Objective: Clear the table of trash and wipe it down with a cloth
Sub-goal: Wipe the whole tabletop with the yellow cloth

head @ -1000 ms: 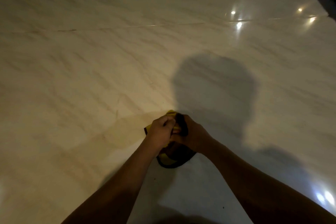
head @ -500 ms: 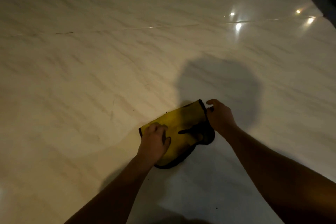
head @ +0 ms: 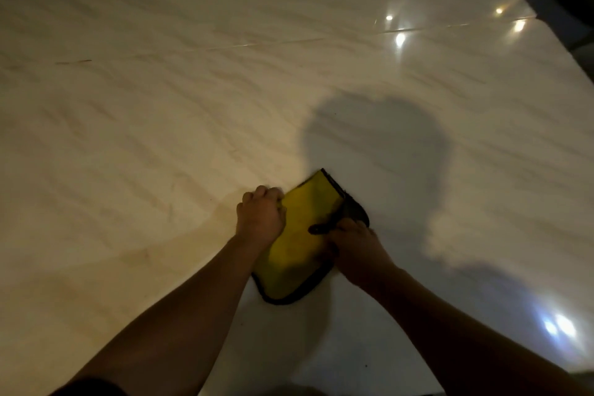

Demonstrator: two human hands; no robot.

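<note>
A yellow cloth (head: 299, 235) with a black border lies folded on the pale marble table (head: 160, 122), near its front edge. My left hand (head: 261, 215) is curled in a fist and grips the cloth's left edge. My right hand (head: 355, 244) rests on the cloth's right side, fingers closed on its dark edge and a small black loop. No trash shows on the table.
The table's right edge (head: 553, 32) runs diagonally at the top right, with dark floor beyond. A thin seam (head: 225, 46) crosses the far part of the tabletop. My shadow falls right of the cloth; lamp reflections glint on the surface.
The cloth was bunched between both hands, then spread flat. Now my right hand has come back onto its right side, and the cloth is folded narrower and turned.
</note>
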